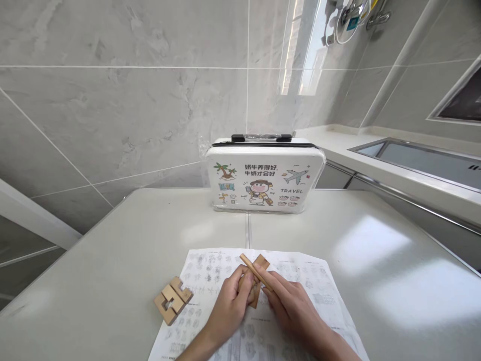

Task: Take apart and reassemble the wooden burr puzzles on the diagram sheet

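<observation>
My left hand (236, 293) is closed around flat wooden puzzle pieces (262, 260) above the middle of the printed sheet. From the other side, my right hand (286, 296) pinches a slim wooden piece (248, 262) that lies slantwise across the others. The pieces cross and touch between my fingers; their inner parts are hidden, so I cannot tell whether they interlock. To the left, notched wooden blocks (173, 300) rest together on the sheet's left edge, with a small gap between them.
Under my hands lies a paper sheet (210, 321) printed with diagrams, on a white table (124, 260). A white cartoon-printed case (265, 175) in plastic wrap stands at the table's back, before a tiled wall (150, 115). A counter with a sink (424, 160) is on the right.
</observation>
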`<state>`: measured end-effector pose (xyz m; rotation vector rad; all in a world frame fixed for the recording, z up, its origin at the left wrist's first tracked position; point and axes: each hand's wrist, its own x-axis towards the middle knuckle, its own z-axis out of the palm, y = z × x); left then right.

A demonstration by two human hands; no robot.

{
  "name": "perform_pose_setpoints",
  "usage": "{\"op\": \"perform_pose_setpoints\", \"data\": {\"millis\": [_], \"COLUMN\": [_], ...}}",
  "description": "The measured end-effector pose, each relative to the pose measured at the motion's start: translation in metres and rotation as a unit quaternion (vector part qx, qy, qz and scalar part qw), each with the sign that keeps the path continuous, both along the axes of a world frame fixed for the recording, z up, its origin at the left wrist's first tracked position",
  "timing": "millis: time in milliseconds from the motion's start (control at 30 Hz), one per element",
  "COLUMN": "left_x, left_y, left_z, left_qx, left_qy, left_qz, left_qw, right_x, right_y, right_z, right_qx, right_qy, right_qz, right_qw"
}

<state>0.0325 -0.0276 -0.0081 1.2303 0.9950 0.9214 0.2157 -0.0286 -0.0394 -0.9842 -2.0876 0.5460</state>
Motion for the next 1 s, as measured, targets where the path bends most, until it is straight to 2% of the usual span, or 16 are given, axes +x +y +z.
{"op": "perform_pose_setpoints", "data": {"millis": [133,300,400,533,633,767,867,933,1000], "left_x": [-0.003,-0.008,-0.009,-0.009,-0.01,-0.012,-0.012,-0.012,-0.012], "left_y": [0.0,0.004,0.008,0.01,0.009,0.009,0.009,0.009,0.008], "left_z": [0.001,0.002,0.0,-0.002,-0.003,-0.001,0.001,0.002,0.003], "left_qx": [-0.021,-0.06,-0.055,-0.058,-0.064,-0.06,-0.056,-0.048,-0.039], "left_qy": [-0.017,-0.05,-0.064,-0.097,-0.1,-0.1,-0.093,-0.08,-0.065], "left_qz": [0.009,0.06,0.076,0.064,0.051,0.058,0.057,0.044,0.027], "left_qw": [1.0,0.995,0.994,0.992,0.992,0.991,0.992,0.995,0.997], "right_x": [0.0,0.003,0.003,-0.001,-0.004,-0.002,0.006,0.011,0.014], "right_y": [-0.001,0.0,0.0,0.0,0.001,0.006,0.009,0.01,0.01], "right_z": [-0.004,-0.011,-0.018,-0.027,-0.026,-0.015,-0.007,-0.002,0.002], "right_qx": [-0.008,-0.016,-0.03,-0.011,-0.003,-0.008,-0.093,-0.195,-0.293], "right_qy": [0.001,-0.001,-0.05,-0.073,-0.057,-0.007,0.081,0.156,0.237], "right_qz": [-0.028,-0.095,-0.078,-0.054,-0.07,-0.122,-0.191,-0.183,-0.159], "right_qw": [1.0,0.995,0.995,0.996,0.996,0.992,0.974,0.951,0.912]}}
